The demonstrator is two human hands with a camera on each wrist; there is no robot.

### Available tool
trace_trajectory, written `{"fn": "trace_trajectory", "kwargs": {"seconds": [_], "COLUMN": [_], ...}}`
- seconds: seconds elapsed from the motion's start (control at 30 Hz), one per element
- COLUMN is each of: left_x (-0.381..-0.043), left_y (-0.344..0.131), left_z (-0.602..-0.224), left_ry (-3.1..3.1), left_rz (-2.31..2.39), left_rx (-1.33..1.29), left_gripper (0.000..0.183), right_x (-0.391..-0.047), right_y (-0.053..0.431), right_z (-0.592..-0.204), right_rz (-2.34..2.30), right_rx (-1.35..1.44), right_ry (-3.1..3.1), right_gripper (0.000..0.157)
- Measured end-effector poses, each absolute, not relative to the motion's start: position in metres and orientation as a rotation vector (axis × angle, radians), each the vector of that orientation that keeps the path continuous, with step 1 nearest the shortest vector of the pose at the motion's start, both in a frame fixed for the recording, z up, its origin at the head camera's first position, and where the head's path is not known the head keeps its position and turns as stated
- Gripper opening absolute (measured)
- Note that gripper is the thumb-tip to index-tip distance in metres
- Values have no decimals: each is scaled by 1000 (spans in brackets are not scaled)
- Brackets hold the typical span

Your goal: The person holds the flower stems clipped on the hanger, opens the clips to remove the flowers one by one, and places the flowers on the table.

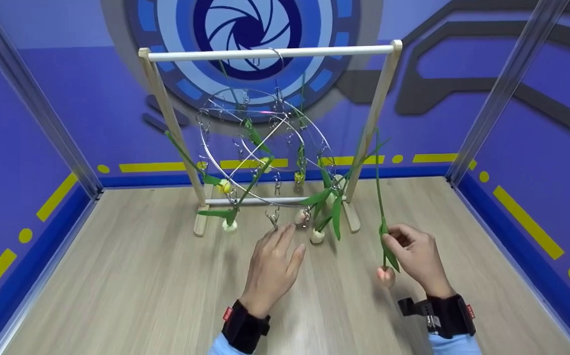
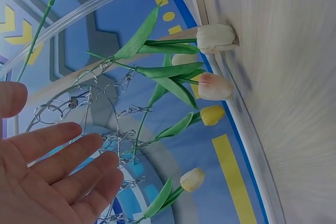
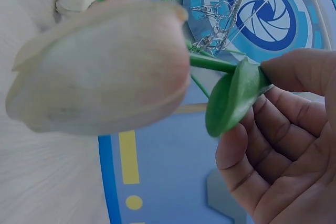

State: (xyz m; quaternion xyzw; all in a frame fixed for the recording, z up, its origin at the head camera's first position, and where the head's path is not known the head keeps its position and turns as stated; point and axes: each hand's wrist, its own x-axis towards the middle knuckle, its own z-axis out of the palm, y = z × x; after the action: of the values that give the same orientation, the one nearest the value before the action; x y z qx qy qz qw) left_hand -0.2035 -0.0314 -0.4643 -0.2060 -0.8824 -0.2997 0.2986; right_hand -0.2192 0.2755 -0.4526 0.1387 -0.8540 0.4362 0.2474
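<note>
My right hand [image 1: 420, 256] pinches an artificial tulip by its green stem and leaf. Its pale pink bloom [image 1: 385, 277] hangs downward beside the stand, and fills much of the right wrist view. My left hand [image 1: 272, 266] has its fingers extended and holds nothing; the fingertips are right by a metal clip [image 1: 273, 216] at the front of a round clip hanger [image 1: 216, 165]. More tulips hang bloom-down from the hanger's clips: a white tulip [image 1: 229, 226] at front left, a yellow tulip [image 1: 224, 186] behind it, and a cream tulip [image 1: 318, 236] at front right.
The hanger hooks over the white top bar [image 1: 334, 51] of a wooden stand [image 1: 381, 93], whose feet rest on the wood-grain table [image 1: 132, 296]. Blue patterned panels [image 1: 551, 162] enclose the back and both sides.
</note>
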Motion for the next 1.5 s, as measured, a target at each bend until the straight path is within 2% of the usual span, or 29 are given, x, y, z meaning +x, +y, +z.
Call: {"fn": "trace_trajectory", "kwargs": {"seconds": [0.93, 1.5], "left_x": [-202, -203], "left_y": [-22, -23], "left_z": [-470, -472], "left_ry": [-2370, -2359], "left_rz": [-720, -708], "left_rx": [-623, -612], "left_gripper": [47, 45], "right_x": [-228, -233], "right_y": [311, 324], "right_z": [-471, -476], "right_rz": [1111, 1064], "right_rx": [113, -18], "right_ry": [-2543, -2791], "right_gripper": [10, 22]}}
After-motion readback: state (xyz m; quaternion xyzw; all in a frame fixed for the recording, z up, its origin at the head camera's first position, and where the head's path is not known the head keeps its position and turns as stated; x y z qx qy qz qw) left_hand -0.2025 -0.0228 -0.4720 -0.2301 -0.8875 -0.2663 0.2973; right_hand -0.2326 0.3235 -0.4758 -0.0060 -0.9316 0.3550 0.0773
